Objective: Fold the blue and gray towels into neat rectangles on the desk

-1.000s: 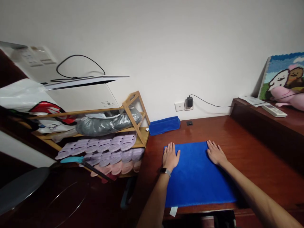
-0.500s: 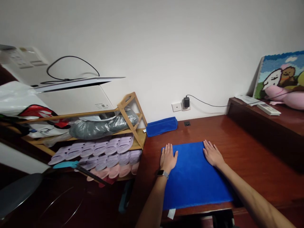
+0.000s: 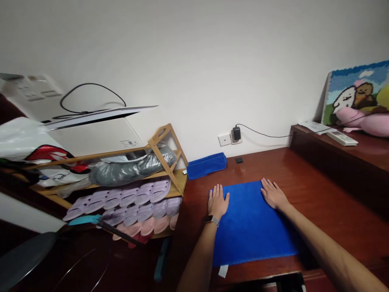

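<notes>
A blue towel (image 3: 249, 227) lies spread flat on the reddish-brown wooden desk (image 3: 328, 207), a white tag hanging at its near left corner. My left hand (image 3: 218, 202) rests palm down on the towel's far left corner, fingers stretched out. On the far right corner lies my right hand (image 3: 273, 194), also flat with its fingers extended. Neither hand grips anything. Farther back, against the wall, sits a folded blue towel (image 3: 206, 165).
To the left, a wooden rack (image 3: 165, 156) holds rows of lilac and pink slippers (image 3: 146, 192), a plastic-wrapped grey bundle and a white box (image 3: 100, 136). A black adapter (image 3: 236, 133) is plugged into the wall. On the raised right shelf are a remote (image 3: 342, 138) and pink plush toy (image 3: 375, 125).
The view has shifted slightly. Both hands stay flat on the towel's far corners, and the towel still lies spread out.
</notes>
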`<state>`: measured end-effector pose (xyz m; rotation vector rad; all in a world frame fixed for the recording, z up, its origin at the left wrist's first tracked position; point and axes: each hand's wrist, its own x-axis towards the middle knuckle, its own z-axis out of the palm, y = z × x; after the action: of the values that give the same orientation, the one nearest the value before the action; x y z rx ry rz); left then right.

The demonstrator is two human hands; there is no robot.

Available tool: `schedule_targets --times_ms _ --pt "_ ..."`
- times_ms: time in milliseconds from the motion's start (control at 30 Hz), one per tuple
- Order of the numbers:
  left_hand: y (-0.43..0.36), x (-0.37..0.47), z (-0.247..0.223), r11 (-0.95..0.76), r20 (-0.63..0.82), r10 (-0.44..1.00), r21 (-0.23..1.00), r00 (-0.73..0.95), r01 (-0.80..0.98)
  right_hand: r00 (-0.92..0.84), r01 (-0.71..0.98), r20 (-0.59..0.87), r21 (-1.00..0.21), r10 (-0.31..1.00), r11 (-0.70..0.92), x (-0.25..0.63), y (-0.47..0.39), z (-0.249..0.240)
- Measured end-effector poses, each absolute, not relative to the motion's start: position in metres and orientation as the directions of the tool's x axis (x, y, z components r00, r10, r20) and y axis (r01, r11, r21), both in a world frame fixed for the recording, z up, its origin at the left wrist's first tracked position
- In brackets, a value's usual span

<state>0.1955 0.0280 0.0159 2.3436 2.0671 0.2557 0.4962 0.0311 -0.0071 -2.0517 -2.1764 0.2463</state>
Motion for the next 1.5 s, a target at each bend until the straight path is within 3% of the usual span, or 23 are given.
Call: schedule_targets --times_ms 367,500,600,733,833,967,1200,1500 --pt "0.022 0.143 0.010 -0.046 0.109 0.993 0.089 0.037 0.995 -0.072 0.964 0.006 -0.255 0.997 0.071 0.499 0.031 -0.009" --pt "0.018 0.137 0.019 -0.004 0.188 0.982 0.038 -0.003 0.999 -0.069 0.962 0.007 -0.263 0.998 0.068 0.498 0.032 -0.008" --pt "0.011 0.181 0.028 -0.130 0.246 0.962 0.035 0.118 0.991 -0.067 0.962 0.009 -0.264 0.998 0.067 0.497 0.031 -0.007" --pt "0.003 0.277 0.023 -0.405 0.205 0.904 0.127 0.375 0.906 -0.070 0.966 0.012 -0.248 0.997 0.071 0.498 0.030 -0.006" --pt "0.004 0.325 0.013 -0.438 0.154 0.898 0.208 0.413 0.874 -0.088 0.970 0.017 -0.227 0.996 0.090 0.499 0.030 -0.008" --pt "0.008 0.307 0.010 -0.377 0.135 0.925 0.227 0.355 0.898 -0.092 0.973 0.025 -0.210 0.995 0.095 0.501 0.031 -0.011" --pt "-0.006 0.181 0.016 -0.108 0.098 0.991 0.133 0.096 0.985 -0.069 0.970 0.003 -0.233 0.998 0.068 0.500 0.029 -0.009" --pt "-0.016 0.167 0.008 -0.076 0.161 0.985 0.122 0.056 0.990 -0.067 0.971 -0.026 -0.230 0.997 0.059 0.500 0.033 -0.006"
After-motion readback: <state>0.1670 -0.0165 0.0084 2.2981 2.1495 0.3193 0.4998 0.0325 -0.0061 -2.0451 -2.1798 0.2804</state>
